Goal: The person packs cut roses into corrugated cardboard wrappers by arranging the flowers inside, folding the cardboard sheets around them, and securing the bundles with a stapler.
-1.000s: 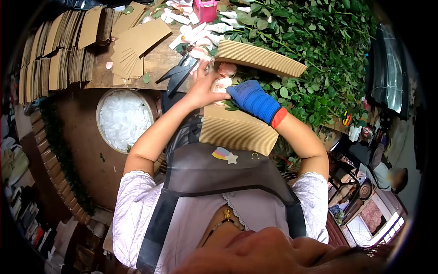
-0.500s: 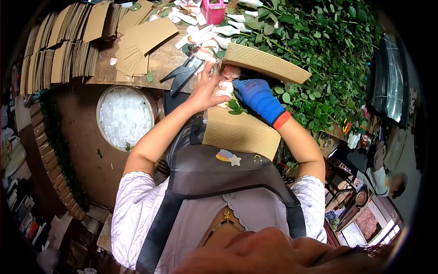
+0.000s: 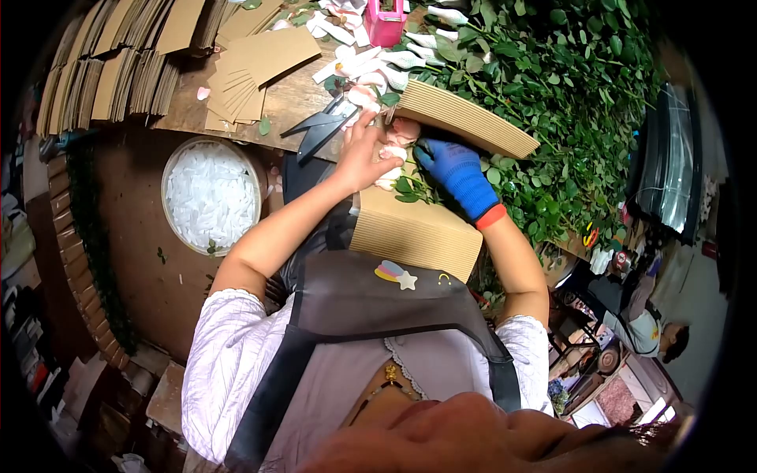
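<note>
My bare left hand (image 3: 364,160) lies over the pale pink roses (image 3: 392,154), fingers stretched and apart, its thumb against a whitish bloom. A pinker rose (image 3: 404,131) sits just beyond. These blooms rest on a corrugated cardboard sheet (image 3: 418,229) across my lap, whose upper flap (image 3: 465,118) stands raised behind them. My right hand (image 3: 456,173), in a blue knitted glove with an orange cuff, is right of the blooms with curled fingers; what they hold, if anything, is hidden. Green rose leaves (image 3: 412,188) lie between the hands. Dark-handled scissors (image 3: 319,132) lie left of my left hand.
Stacks of cardboard pieces (image 3: 130,87) and loose cards (image 3: 264,59) cover the table's left. Roses in white net sleeves (image 3: 402,59) lie near a pink container (image 3: 385,22). Leafy stems (image 3: 568,102) pile up at right. A tub of white strips (image 3: 211,197) stands below left.
My right gloved hand has drawn slightly right, away from the blooms, its fingers more curled. My left hand stays over the roses. The whole view has shifted slightly.
</note>
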Demonstrator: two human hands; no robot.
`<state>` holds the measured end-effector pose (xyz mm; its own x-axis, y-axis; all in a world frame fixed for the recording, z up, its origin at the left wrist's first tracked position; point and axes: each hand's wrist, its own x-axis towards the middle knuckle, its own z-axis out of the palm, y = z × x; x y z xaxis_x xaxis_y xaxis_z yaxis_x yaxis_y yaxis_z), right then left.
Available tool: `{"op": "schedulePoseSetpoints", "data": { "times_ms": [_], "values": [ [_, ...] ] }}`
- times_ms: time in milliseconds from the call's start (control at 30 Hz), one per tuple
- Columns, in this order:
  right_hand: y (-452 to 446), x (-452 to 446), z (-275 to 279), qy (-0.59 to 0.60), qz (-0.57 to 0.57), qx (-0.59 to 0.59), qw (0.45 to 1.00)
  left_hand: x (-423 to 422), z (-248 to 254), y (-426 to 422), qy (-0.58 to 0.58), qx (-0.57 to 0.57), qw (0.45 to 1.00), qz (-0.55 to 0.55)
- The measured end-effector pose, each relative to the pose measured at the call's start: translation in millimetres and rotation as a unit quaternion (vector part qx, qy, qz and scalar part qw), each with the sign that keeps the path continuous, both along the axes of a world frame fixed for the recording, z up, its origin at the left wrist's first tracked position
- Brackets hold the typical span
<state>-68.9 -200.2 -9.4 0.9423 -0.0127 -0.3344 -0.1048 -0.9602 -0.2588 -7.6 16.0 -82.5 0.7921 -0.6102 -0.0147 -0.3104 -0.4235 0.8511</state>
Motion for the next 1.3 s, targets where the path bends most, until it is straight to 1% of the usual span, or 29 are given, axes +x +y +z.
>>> {"op": "schedulePoseSetpoints", "data": {
  "times_ms": [67, 100, 133, 267, 300, 367, 400, 500, 533, 600, 633, 667, 767, 833, 867, 900, 967, 1033, 1067, 1100, 1133, 1167, 1200, 1233, 1300],
  "values": [
    [-2.2, 1.0, -7.8, -0.024, 0.022, -0.004, 0.999, 0.4, -3.2, 0.5, -0.02, 0.003, 1.0, -0.005],
    [-1.6, 1.2, -8.4, -0.036, 0.03, -0.007, 0.999, -0.4, -3.0, 0.7, -0.008, 0.004, 1.0, 0.001],
    [-0.2, 2.4, -7.0, -0.015, 0.03, -0.025, 0.999, 0.0, -2.4, -0.4, 0.004, 0.004, 1.0, 0.005],
    [8.6, 4.2, 1.1, -0.001, 0.055, -0.064, 0.996, 4.6, -5.9, -9.5, 0.051, 0.023, 0.998, 0.007],
    [6.6, 2.1, 3.3, 0.005, 0.046, -0.044, 0.998, 5.1, -2.1, -16.1, 0.034, 0.045, 0.998, 0.032],
    [2.2, -0.3, 6.6, 0.018, 0.037, -0.002, 0.999, 2.4, -0.5, -17.9, -0.011, 0.045, 0.998, 0.053],
    [-2.4, -6.3, 14.0, -0.002, 0.027, 0.044, 0.999, 1.6, 3.9, -18.5, -0.009, 0.033, 0.998, 0.06],
    [-5.6, -8.1, 27.2, -0.018, -0.111, 0.111, 0.987, 0.2, 13.9, -18.1, 0.01, 0.011, 0.997, 0.076],
    [-6.2, -7.9, 27.1, 0.001, -0.111, 0.14, 0.984, 1.0, 16.1, -17.2, 0.022, 0.011, 0.997, 0.074],
    [-6.1, -11.4, -3.2, -0.046, -0.073, 0.159, 0.984, 2.1, 17.0, -15.8, 0.032, 0.013, 0.997, 0.071],
    [-4.1, -9.1, -8.3, -0.071, -0.054, 0.166, 0.982, 2.4, 15.9, -16.5, 0.032, 0.015, 0.997, 0.072],
    [-2.9, -7.8, -12.0, -0.033, -0.045, 0.131, 0.99, 2.1, 14.6, -17.1, 0.032, 0.016, 0.997, 0.075],
    [3.3, -2.5, 3.3, -0.026, -0.022, 0.087, 0.996, 0.6, 13.3, -18.2, 0.002, 0.02, 0.996, 0.081],
    [10.1, -0.5, 20.8, -0.008, 0.013, 0.059, 0.998, 0.2, 10.5, -17.9, -0.007, 0.026, 0.997, 0.078],
    [15.7, 3.1, 27.6, -0.031, 0.026, 0.051, 0.998, 0.4, 8.8, -17.8, -0.003, 0.03, 0.997, 0.077],
    [14.8, 6.9, 17.5, 0.003, 0.041, 0.031, 0.999, -0.6, 10.4, -18.5, -0.019, 0.026, 0.996, 0.082],
    [13.4, 7.7, 7.2, -0.045, 0.031, 0.045, 0.998, -0.8, 8.1, -19.4, -0.015, -0.002, 0.995, 0.094],
    [2.3, 5.0, 11.9, -0.031, 0.064, 0.075, 0.995, -0.9, 8.4, -20.9, -0.039, 0.001, 0.994, 0.097],
    [-3.0, 1.6, 16.8, -0.081, 0.086, 0.104, 0.988, 1.8, 8.7, -17.9, -0.023, -0.012, 0.996, 0.083],
    [-4.7, -0.2, 29.4, -0.106, 0.088, 0.103, 0.985, 7.2, 11.6, -15.2, -0.009, -0.026, 0.997, 0.068],
    [-5.2, -1.6, 44.4, -0.108, 0.072, 0.098, 0.987, 14.0, 17.5, -11.2, -0.019, -0.069, 0.996, 0.047],
    [-3.2, -8.0, 59.0, -0.227, 0.05, 0.149, 0.961, 20.6, 29.6, -4.7, 0.011, -0.028, 0.999, 0.03],
    [0.0, -11.1, 81.4, -0.259, 0.025, 0.21, 0.943, 39.2, 38.4, -2.1, 0.046, -0.027, 0.997, 0.063],
    [2.2, -18.9, 97.7, -0.244, -0.019, 0.266, 0.932, 56.3, 44.2, 1.9, 0.083, -0.025, 0.992, 0.094],
    [1.8, -35.5, 107.4, -0.172, -0.125, 0.402, 0.891, 121.7, 50.7, -4.1, -0.046, -0.107, 0.973, 0.197]
  ]
}}
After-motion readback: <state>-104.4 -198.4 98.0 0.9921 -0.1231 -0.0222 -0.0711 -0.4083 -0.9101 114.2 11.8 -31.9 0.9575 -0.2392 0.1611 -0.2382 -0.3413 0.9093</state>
